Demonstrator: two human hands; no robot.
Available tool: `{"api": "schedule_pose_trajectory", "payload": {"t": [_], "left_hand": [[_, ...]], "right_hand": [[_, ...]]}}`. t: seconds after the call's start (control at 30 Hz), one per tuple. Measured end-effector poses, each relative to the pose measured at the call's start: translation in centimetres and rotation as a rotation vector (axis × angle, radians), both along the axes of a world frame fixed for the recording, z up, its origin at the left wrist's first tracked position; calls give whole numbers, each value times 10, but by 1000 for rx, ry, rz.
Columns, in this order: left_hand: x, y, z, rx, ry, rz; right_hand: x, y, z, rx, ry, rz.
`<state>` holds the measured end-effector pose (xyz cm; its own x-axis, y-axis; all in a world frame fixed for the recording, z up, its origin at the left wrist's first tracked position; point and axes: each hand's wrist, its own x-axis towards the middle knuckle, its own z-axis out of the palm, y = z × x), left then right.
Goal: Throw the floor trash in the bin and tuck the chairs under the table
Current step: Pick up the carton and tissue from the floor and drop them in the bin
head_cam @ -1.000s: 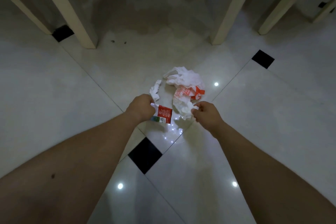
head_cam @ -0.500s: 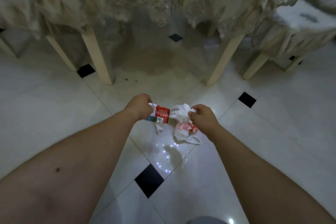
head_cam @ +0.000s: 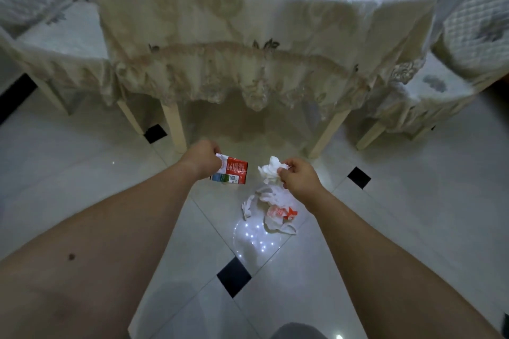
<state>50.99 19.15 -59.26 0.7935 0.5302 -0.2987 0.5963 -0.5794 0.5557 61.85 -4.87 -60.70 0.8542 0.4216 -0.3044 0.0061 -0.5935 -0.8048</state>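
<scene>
My left hand (head_cam: pixel 202 158) grips a small red and white carton (head_cam: pixel 232 172) by its top, lifted off the floor. My right hand (head_cam: pixel 298 176) pinches a bunch of crumpled white paper (head_cam: pixel 270 170), and a white wrapper with orange print (head_cam: pixel 276 210) hangs below it. The table (head_cam: pixel 261 36), draped in a beige lace-edged cloth, stands right ahead. One chair (head_cam: pixel 55 44) with a white quilted cover sits at the table's left, another chair (head_cam: pixel 451 74) at its right. No bin is in view.
Pale wooden table legs (head_cam: pixel 173 129) stand just beyond my hands. The floor is glossy white tile with small black diamond insets (head_cam: pixel 234 276). Light reflections glitter on the tile below the wrapper.
I have risen and the view has tilted up, so the table top and both chairs show. Both hands lifted the carton and the paper trash off the floor and moved slightly apart.
</scene>
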Motion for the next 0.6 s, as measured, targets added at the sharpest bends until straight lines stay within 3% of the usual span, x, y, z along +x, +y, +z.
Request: {"api": "schedule_pose_trajectory", "payload": {"t": [0.6], "left_hand": [[-123,105,353,-27,-63,214]], "right_hand": [[-82,141,343,52,21,251]]}}
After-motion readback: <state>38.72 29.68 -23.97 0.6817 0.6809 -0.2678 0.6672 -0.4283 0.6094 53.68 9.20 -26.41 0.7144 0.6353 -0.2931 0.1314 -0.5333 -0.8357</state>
